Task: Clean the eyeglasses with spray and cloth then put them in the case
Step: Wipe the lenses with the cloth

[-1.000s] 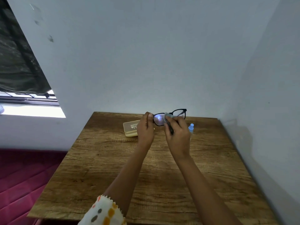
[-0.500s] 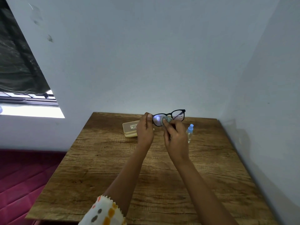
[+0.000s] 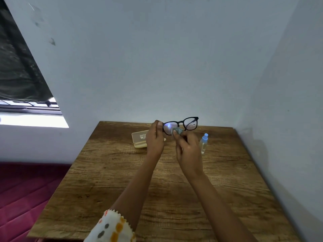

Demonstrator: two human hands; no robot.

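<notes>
Black-framed eyeglasses (image 3: 190,122) are held up above the far part of the wooden table (image 3: 157,186). My left hand (image 3: 154,139) grips their left end. My right hand (image 3: 188,151) pinches a small grey-green cloth (image 3: 177,131) against the lower edge of the left lens. A beige glasses case (image 3: 139,138) lies shut on the table behind my left hand, partly hidden by it. A clear spray bottle (image 3: 203,143) with a blue cap stands to the right of my right hand.
White walls close in the table at the back and on the right. A window with a dark curtain (image 3: 19,70) is on the left, and a red mattress (image 3: 22,193) lies below the table's left edge.
My right hand has slid the cloth from the bridge down to the lower edge of the left lens. The glasses and my left hand have barely moved.
</notes>
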